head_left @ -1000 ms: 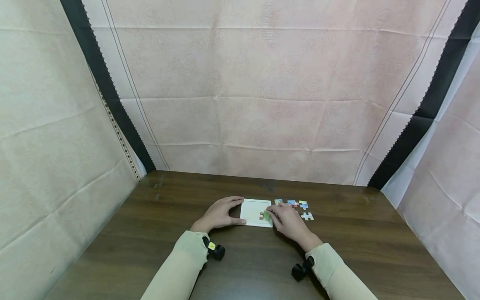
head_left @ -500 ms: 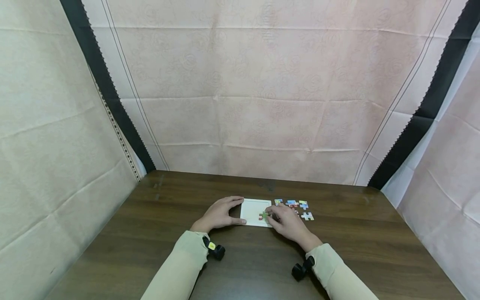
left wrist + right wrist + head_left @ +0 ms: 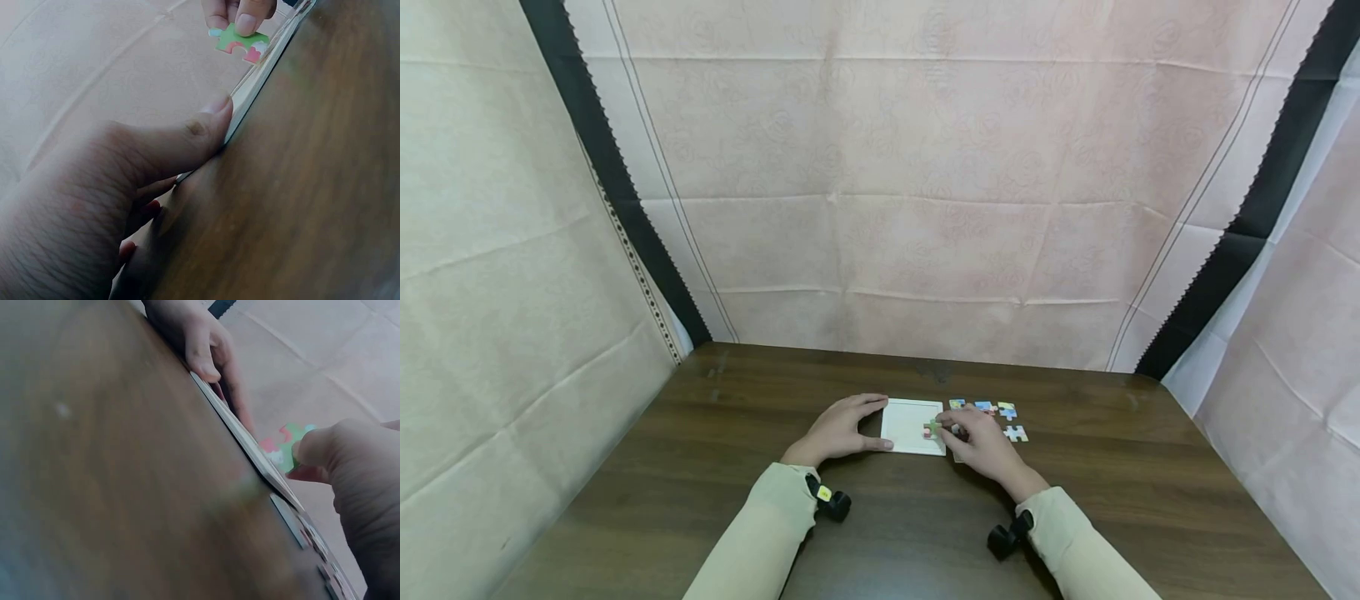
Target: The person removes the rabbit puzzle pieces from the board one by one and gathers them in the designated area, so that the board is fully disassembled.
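Note:
My left hand point(image 3: 838, 429) holds the white puzzle tray point(image 3: 910, 421) by its left side, thumb at the near corner and fingertips at the far one. In the left wrist view its thumb point(image 3: 200, 128) lies along the tray's edge. My right hand point(image 3: 985, 442) pinches a green jigsaw piece point(image 3: 242, 42) with pink and white patches between thumb and fingers. This piece is over the tray's right part, tilted up in both wrist views. Part of another light piece point(image 3: 958, 458) shows beneath the right hand.
Several loose jigsaw pieces lie right of the tray, among them a blue and yellow one point(image 3: 1007, 410), a blue and red one point(image 3: 983, 407) and a pale one point(image 3: 1016, 433). All rest on the brown wooden table point(image 3: 880, 533). Pale cloth point(image 3: 880, 200) hangs behind.
My right hand shifts the green piece slightly left, then back to the right, and its tilt differs. My left hand and the tray stay in place.

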`<move>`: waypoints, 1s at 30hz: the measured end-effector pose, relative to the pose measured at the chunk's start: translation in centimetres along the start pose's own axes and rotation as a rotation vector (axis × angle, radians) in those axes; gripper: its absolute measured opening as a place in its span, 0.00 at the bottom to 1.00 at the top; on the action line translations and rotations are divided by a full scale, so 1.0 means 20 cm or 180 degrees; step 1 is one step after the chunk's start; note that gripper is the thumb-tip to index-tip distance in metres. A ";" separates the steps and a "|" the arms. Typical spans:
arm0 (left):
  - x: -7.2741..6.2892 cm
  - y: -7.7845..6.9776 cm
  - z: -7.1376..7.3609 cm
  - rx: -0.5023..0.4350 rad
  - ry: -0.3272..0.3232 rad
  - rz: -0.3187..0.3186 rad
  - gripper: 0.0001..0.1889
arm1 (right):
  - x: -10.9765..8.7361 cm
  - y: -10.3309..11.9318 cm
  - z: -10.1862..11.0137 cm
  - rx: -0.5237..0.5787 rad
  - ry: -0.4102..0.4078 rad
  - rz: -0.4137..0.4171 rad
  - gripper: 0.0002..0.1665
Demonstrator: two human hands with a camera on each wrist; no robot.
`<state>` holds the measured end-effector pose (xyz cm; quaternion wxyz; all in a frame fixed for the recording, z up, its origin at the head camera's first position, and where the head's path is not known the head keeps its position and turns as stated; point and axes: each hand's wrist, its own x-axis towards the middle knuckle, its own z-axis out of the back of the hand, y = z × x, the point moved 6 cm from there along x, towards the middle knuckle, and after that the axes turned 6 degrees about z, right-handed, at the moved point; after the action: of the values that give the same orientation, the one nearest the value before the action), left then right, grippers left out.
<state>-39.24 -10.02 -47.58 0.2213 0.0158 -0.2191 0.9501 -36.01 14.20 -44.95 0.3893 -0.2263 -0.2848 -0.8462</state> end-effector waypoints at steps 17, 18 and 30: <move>0.00 -0.01 0.00 -0.0039 -0.0003 0.0016 0.50 | -0.21 -0.24 0.30 0.0318 -0.0619 -0.0437 0.08; 0.00 -0.01 0.00 -0.0049 0.0003 0.0019 0.50 | -0.23 -0.26 0.33 0.0320 -0.0641 -0.0477 0.08; 0.00 0.00 0.00 -0.0017 0.0000 0.0011 0.51 | -0.47 -0.41 0.49 0.0503 -0.0082 -0.1177 0.02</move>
<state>-39.27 -9.93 -47.63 0.2196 0.0148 -0.2217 0.9500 -35.34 30.09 -45.96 0.2402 -0.1497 -0.3920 -0.8754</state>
